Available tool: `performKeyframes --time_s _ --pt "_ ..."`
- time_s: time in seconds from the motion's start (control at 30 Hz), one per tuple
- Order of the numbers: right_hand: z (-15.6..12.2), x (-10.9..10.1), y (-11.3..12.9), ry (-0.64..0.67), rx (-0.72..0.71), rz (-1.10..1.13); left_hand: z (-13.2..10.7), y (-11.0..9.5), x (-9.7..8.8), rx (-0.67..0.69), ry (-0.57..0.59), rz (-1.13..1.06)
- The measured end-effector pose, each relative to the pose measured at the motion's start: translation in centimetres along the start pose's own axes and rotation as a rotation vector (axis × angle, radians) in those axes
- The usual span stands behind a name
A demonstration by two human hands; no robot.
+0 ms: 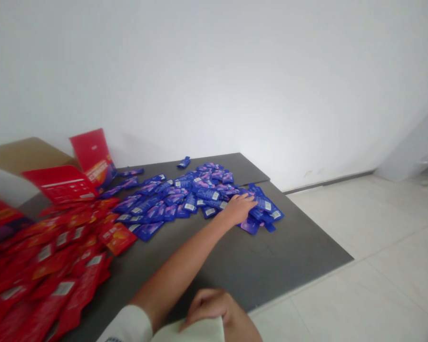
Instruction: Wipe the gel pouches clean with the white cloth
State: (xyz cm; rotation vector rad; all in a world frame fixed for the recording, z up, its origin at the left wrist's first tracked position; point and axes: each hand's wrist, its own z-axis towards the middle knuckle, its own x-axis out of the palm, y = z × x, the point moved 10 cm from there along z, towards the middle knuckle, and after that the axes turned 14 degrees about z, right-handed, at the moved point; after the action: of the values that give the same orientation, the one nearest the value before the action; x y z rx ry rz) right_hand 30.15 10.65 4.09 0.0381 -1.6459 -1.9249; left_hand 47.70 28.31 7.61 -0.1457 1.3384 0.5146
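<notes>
My left hand lies on the right end of a spread of blue foil sachets, its fingers together over several of them. Whether it grips any is hidden. The arm reaches across the dark grey table from a white sleeve. At the bottom edge, my right hand curls over the top of a pale sheet or bag, whose kind I cannot tell. A large heap of red sachets lies left of the blue ones, nearly touching them.
A cardboard box with red printed cartons stands at the table's far left. A single blue sachet lies apart near the back edge. A white wall stands behind, and a tiled floor lies beyond the right edge.
</notes>
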Motion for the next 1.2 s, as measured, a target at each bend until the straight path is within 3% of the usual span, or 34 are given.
performKeyframes --time_s 0.13,0.3,0.43,0.57,0.7,0.93,1.2 --pt "0.0 -0.1 0.4 -0.009 -0.028 -0.019 -2.2 1.2 -2.2 -0.044 -0.015 -0.032" --pt "0.2 0.5 0.5 0.070 -0.044 -0.078 -9.5 5.6 -4.7 -0.216 0.009 -0.048" --pt "0.2 0.9 0.3 0.110 -0.022 -0.097 -16.2 10.1 -4.0 -0.440 0.081 0.009" --pt "0.1 1.1 0.1 0.103 0.000 -0.130 -19.5 12.9 -2.6 -0.614 0.125 0.081" --pt "0.3 1.0 -0.2 0.091 0.037 -0.152 -19.6 14.8 -1.3 -0.741 0.145 0.112" --pt "0.4 0.6 -0.6 0.052 0.060 -0.158 -17.0 17.4 0.5 -0.884 0.208 0.083" --pt "0.1 0.4 -1.1 0.055 0.116 -0.162 -16.3 20.0 2.3 -0.933 0.299 -0.056"
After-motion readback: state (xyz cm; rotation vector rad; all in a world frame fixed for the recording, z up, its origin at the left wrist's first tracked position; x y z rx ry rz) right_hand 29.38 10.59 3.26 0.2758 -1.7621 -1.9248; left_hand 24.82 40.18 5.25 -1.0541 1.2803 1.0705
